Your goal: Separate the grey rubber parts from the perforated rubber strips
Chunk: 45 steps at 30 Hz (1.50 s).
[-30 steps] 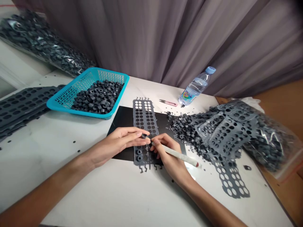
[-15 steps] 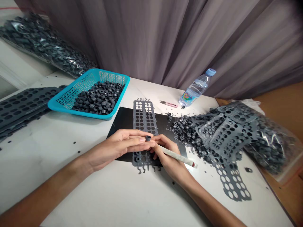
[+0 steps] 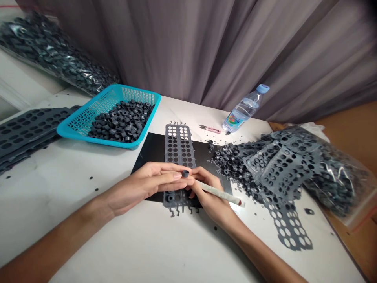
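Note:
Between the thumb and fingers of my left hand [image 3: 160,177] is a small dark rubber ring [image 3: 185,173], its opening facing up. My right hand [image 3: 210,188] is closed round a pale stick-like tool [image 3: 220,193] with a red end; its working tip is hidden behind the fingers. Both hands meet at the ring, fingertips close together. Below them lies a perforated dark rubber sheet [image 3: 176,147] with rows of round holes, partly covered by my hands. A few rings sit at its near end. Under the sheet is a black mat [image 3: 147,151].
A turquoise basket [image 3: 85,138] of rings stands left, near a bulging bag [image 3: 53,51] and stacked sheets [image 3: 26,125]. Pink thread snips [image 3: 209,129] and a water bottle [image 3: 243,108] are behind. Rings [image 3: 228,161], punched sheets [image 3: 285,169] and another bag [image 3: 338,188] crowd the right.
Almost nothing differs. The ring in my left fingers sits slightly more to the right, and the view has shifted a little.

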Available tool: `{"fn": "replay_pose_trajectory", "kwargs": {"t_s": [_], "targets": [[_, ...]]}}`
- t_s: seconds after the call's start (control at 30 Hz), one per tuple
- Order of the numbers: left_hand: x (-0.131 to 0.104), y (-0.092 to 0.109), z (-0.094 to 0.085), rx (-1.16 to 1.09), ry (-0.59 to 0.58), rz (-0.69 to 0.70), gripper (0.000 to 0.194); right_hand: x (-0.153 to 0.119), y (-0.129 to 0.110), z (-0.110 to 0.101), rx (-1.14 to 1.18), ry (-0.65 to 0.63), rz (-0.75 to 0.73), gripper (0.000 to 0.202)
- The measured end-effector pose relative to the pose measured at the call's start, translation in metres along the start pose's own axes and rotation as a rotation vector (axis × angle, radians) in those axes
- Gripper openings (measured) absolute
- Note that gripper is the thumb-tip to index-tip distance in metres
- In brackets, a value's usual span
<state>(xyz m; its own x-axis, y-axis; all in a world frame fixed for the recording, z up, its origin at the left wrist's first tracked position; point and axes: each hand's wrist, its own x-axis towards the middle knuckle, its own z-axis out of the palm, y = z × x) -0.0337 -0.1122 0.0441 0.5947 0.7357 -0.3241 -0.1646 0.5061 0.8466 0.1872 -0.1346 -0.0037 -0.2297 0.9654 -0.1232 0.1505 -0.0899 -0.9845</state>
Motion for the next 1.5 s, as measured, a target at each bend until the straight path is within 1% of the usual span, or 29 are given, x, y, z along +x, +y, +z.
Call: {"fn": "replay_pose_trajectory", "kwargs": {"t_s": [0.23, 0.3, 0.33, 0.37, 0.4, 0.47, 0.5, 0.53, 0.57, 0.6, 0.63, 0.7, 0.73, 0.8, 0.83, 0.87, 0.9, 0.93, 1.0, 1.03, 1.07, 1.1, 1.13, 1.2, 1.3, 1.4, 1.5], "targets": [[0.001, 0.0, 0.003, 0.029, -0.005, -0.018, 0.039, 0.0, -0.001, 0.0, -0.017, -0.002, 0.002, 0.028], [0.0, 0.004, 0.001, 0.094, 0.043, 0.008, 0.042, 0.0, -0.001, 0.001, -0.044, -0.001, 0.002, 0.027], [-0.001, 0.007, -0.002, 0.15, 0.109, 0.053, 0.044, 0.0, -0.001, 0.001, -0.052, 0.002, 0.005, 0.027], [-0.002, 0.012, -0.006, 0.23, 0.213, 0.129, 0.045, 0.001, -0.001, 0.002, -0.056, 0.006, 0.01, 0.028], [-0.005, 0.017, -0.011, 0.337, 0.356, 0.238, 0.044, 0.001, -0.001, 0.003, -0.059, 0.009, 0.019, 0.028], [-0.011, 0.028, -0.026, 0.603, 0.697, 0.491, 0.04, 0.001, -0.002, 0.004, -0.064, 0.019, 0.037, 0.027], [-0.014, 0.033, -0.035, 0.743, 0.86, 0.592, 0.038, 0.0, -0.002, 0.004, -0.069, 0.029, 0.04, 0.027], [-0.017, 0.037, -0.044, 0.878, 0.988, 0.647, 0.037, -0.001, -0.002, 0.005, -0.074, 0.042, 0.037, 0.027], [-0.019, 0.04, -0.054, 1.008, 1.077, 0.66, 0.038, -0.002, -0.003, 0.005, -0.078, 0.057, 0.027, 0.026], [-0.02, 0.043, -0.064, 1.13, 1.126, 0.641, 0.039, -0.004, -0.004, 0.004, -0.081, 0.072, 0.011, 0.024], [-0.02, 0.044, -0.072, 1.244, 1.138, 0.613, 0.04, -0.006, -0.005, 0.004, -0.085, 0.082, -0.006, 0.021], [-0.02, 0.045, -0.085, 1.43, 1.109, 0.587, 0.044, -0.011, -0.006, 0.003, -0.099, 0.075, -0.026, 0.013], [-0.02, 0.044, -0.088, 1.492, 1.088, 0.595, 0.047, -0.012, -0.006, 0.003, -0.108, 0.056, -0.023, 0.01], [-0.019, 0.043, -0.088, 1.557, 1.062, 0.62, 0.05, -0.015, -0.006, 0.003, -0.122, -0.002, 0.005, 0.008], [-0.018, 0.042, -0.085, 1.571, 1.045, 0.63, 0.048, -0.015, -0.005, 0.004, -0.124, -0.033, 0.023, 0.009], [-0.018, 0.04, -0.08, 1.569, 1.001, 0.641, 0.044, -0.015, -0.004, 0.005, -0.122, -0.062, 0.037, 0.009], [-0.017, 0.038, -0.074, 1.55, 0.906, 0.636, 0.038, -0.015, -0.003, 0.006, -0.117, -0.085, 0.046, 0.01], [-0.015, 0.035, -0.067, 1.514, 0.76, 0.607, 0.033, -0.015, -0.003, 0.007, -0.11, -0.099, 0.05, 0.01], [-0.012, 0.027, -0.053, 1.4, 0.411, 0.501, 0.025, -0.013, -0.001, 0.008, -0.098, -0.106, 0.053, 0.009], [-0.011, 0.023, -0.047, 1.344, 0.258, 0.436, 0.023, -0.013, -0.001, 0.009, -0.095, -0.105, 0.055, 0.009], [-0.01, 0.02, -0.042, 1.305, 0.143, 0.378, 0.022, -0.012, -0.001, 0.009, -0.094, -0.104, 0.057, 0.009], [-0.009, 0.016, -0.037, 1.284, 0.068, 0.34, 0.021, -0.012, -0.001, 0.01, -0.095, -0.104, 0.058, 0.009], [-0.008, 0.014, -0.033, 1.276, 0.019, 0.322, 0.02, -0.012, -0.001, 0.01, -0.097, -0.107, 0.057, 0.01], [-0.008, 0.011, -0.028, 1.266, -0.048, 0.297, 0.018, -0.013, -0.002, 0.01, -0.102, -0.111, 0.053, 0.011], [-0.008, 0.008, -0.025, 1.218, -0.102, 0.274, 0.018, -0.014, -0.002, 0.01, -0.107, -0.106, 0.053, 0.013], [-0.007, 0.005, -0.025, 1.191, -0.105, 0.265, 0.017, -0.014, -0.002, 0.011, -0.111, -0.102, 0.056, 0.015], [-0.007, 0.001, -0.024, 1.227, -0.086, 0.29, 0.016, -0.014, -0.004, 0.011, -0.147, -0.094, 0.035, 0.014]]}}
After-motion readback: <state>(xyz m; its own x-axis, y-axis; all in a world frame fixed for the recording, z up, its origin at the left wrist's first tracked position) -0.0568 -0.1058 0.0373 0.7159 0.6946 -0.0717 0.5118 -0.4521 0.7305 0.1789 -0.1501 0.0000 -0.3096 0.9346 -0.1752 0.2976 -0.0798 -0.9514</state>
